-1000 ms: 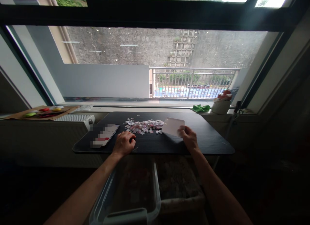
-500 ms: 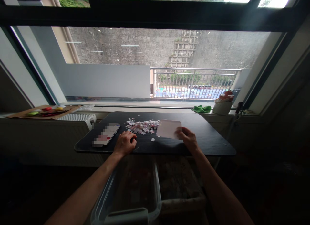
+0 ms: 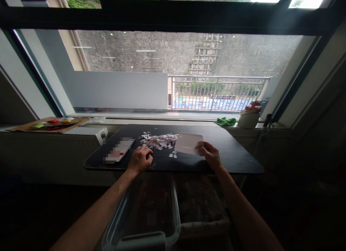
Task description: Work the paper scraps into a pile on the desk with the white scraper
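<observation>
On the table: paper bits in a heap — few lie apart.
Left hand: curled near the heap; if holding something, I cannot tell.
Right hand: gripping the card, beside the heap.
Card: probably best moved low and gently — bits scatter easily.

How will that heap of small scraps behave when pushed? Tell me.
The scraps look thin, so probably very light. They lie loose on the table, so they would likely spread, not slide as one. Strays near the pale panel suggest some may scatter.
</observation>
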`<action>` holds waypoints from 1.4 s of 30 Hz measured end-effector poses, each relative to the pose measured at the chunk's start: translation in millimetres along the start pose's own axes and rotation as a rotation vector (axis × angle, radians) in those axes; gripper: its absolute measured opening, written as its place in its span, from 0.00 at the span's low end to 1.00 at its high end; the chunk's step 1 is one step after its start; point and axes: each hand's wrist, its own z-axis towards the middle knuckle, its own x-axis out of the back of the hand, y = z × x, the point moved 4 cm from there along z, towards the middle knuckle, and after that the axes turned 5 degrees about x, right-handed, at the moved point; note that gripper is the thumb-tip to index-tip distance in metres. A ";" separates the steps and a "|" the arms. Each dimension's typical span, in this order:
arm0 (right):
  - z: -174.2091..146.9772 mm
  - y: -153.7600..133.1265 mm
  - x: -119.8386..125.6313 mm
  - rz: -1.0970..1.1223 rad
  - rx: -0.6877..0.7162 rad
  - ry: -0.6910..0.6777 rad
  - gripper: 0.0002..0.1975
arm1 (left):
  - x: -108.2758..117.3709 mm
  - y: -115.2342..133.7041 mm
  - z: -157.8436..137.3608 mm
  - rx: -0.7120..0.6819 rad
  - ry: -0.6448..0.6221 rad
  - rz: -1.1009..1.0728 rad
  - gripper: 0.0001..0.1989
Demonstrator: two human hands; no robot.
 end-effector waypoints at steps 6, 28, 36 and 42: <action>0.3 0.0 1.6 -0.086 0.005 0.010 0.15 | -0.3 -0.5 0.2 -0.002 0.013 0.001 0.09; 1.8 3.5 4.5 -0.183 -0.001 0.047 0.12 | -1.1 -1.1 0.5 -0.004 0.006 0.006 0.09; 6.3 13.4 19.4 -0.329 -0.057 0.237 0.17 | -1.1 -1.1 -0.4 -0.005 0.010 0.005 0.09; 4.5 8.2 15.0 -0.406 -0.079 0.174 0.20 | -1.0 -0.6 0.3 -0.005 0.003 0.004 0.10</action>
